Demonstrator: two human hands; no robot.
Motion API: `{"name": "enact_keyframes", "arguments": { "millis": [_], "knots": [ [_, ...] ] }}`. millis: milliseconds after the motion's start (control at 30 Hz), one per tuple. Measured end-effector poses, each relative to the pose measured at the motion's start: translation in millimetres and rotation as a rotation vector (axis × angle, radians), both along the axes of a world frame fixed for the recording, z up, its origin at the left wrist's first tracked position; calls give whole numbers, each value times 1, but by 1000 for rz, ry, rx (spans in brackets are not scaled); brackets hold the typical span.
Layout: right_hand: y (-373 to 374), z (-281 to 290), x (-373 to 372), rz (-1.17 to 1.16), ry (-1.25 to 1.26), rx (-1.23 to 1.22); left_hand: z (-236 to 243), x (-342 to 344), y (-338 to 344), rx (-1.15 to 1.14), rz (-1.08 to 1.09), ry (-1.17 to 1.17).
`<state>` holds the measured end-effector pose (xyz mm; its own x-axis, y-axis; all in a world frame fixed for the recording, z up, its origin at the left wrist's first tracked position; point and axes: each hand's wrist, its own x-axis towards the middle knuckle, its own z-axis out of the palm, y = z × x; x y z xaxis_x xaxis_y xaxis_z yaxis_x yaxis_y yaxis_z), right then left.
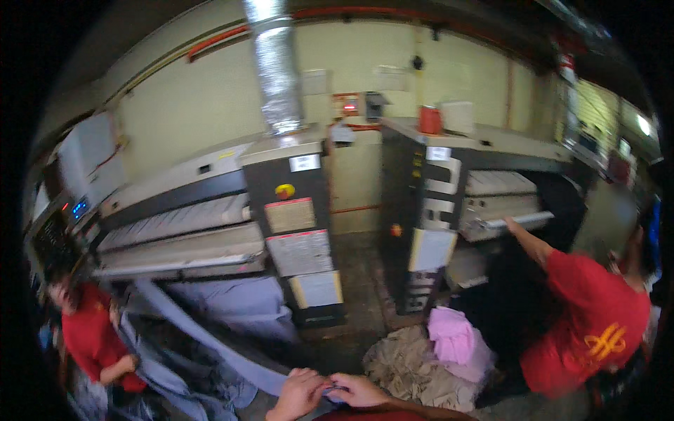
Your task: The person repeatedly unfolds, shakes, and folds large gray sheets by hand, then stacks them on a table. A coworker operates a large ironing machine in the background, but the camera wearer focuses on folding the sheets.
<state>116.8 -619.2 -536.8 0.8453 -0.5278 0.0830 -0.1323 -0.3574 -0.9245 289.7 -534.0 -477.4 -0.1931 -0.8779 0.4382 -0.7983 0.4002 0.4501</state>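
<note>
A long blue-grey cloth point(254, 370), likely a sheet, stretches from the left across to the lower middle. My left hand point(300, 393) is closed on its near end, fingers bunched together. Right beside it, my right hand point(361, 390) also grips the cloth, its fingertips meeting those of the left. At the far left, a person in a red shirt point(88, 330) has hands at the other end of the cloth. More of the same fabric hangs in loose folds between us.
Two large ironing machines point(302, 189) point(404, 210) stand ahead with a gap between them. A beige cloth heap point(400, 358) and a pink cloth point(451, 335) lie on the floor to my right. Another person in red point(597, 309) reaches to the right machine.
</note>
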Motion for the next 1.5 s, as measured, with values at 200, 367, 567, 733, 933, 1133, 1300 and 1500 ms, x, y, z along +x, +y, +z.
{"name": "enact_keyframes", "arguments": {
  "millis": [200,367,567,733,933,1133,1300,1500],
  "knots": [
    [8,-5,4,-82,3,-4,-13,5,13,101,84,314],
    [6,-6,12,-156,-71,91,-22,43,15,126,4,301],
    [-13,35,20,-242,-291,182,-36,151,32,140,371,-54],
    [-38,48,41,-312,-458,263,-50,201,74,96,704,-144],
    [-39,14,64,-251,-171,56,-37,165,82,-17,709,-61],
    [5,-7,80,161,-47,14,-54,142,103,112,765,-92],
    [9,-3,90,238,-27,-36,-71,136,121,186,791,-74],
    [14,-7,99,315,-15,-9,-80,121,133,181,836,-18]
  ]
}}
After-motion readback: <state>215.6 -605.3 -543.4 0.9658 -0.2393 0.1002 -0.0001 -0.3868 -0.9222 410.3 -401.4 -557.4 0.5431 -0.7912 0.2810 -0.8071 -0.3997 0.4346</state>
